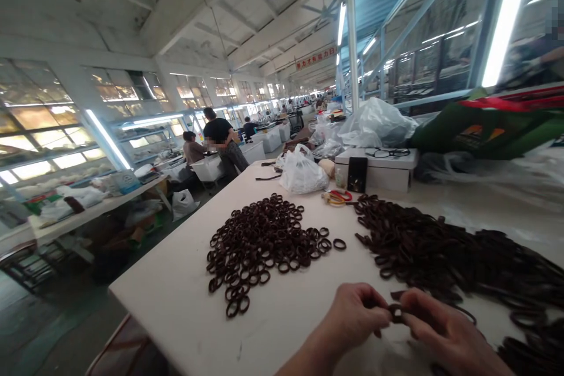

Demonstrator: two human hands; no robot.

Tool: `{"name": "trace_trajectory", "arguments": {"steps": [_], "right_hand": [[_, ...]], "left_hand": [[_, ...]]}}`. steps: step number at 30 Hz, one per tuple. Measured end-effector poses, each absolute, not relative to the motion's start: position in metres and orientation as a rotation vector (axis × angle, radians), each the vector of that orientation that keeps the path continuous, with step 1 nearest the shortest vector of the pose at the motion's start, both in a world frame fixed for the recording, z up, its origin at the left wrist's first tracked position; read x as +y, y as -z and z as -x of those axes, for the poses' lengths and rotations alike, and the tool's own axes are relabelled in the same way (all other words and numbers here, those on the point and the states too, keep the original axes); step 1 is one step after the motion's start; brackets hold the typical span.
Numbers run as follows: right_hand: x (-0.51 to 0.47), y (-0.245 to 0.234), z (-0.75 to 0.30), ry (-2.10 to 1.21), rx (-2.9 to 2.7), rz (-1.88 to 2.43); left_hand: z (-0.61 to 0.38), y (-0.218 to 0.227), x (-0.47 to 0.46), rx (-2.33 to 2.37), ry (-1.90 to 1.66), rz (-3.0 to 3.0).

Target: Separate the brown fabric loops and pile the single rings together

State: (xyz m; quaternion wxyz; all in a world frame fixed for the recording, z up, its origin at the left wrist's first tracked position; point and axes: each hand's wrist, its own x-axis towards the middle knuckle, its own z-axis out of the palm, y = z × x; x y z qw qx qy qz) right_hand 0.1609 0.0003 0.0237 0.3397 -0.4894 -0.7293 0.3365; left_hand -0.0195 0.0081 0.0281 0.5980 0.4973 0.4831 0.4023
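My left hand (pixel 355 317) and my right hand (pixel 440 329) meet low at the right of the head view, above the white table. Between their fingertips is a small dark brown ring (pixel 396 313), pinched from both sides. A short dark end pokes out above it, and I cannot tell whether it belongs to the ring. Left of my hands lies a heap of similar dark rings (pixel 264 241), with one ring (pixel 339 244) apart at its edge. Beyond my right hand spreads a large pile of dark strips and loops (pixel 440 241).
Red-and-yellow-handled scissors (pixel 337 197) lie behind the heaps. Past them are a white plastic bag (pixel 303 171) and a white box (pixel 396 171) with glasses (pixel 388 153) on top. A green bag (pixel 480 129) stands at right. The table's left edge (pixel 176 235) borders an aisle; people work farther back.
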Motion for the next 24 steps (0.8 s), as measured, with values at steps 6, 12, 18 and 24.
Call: {"name": "trace_trajectory", "arguments": {"steps": [6,12,18,24], "right_hand": [[-0.006,-0.037,-0.150,-0.939,-1.959,1.111],[-0.005,-0.019,-0.146,-0.712,-2.016,1.171],[-0.005,-0.016,-0.148,-0.606,-1.914,1.386],[-0.005,-0.019,-0.146,-0.571,-1.866,1.541]], "left_hand": [[0.024,-0.030,0.014,1.201,-1.066,-1.225],[0.016,-0.027,0.003,1.242,-0.952,-1.330],[0.008,-0.025,-0.008,1.409,-0.967,-1.771],[0.004,-0.025,-0.009,1.506,-0.979,-1.962]]}}
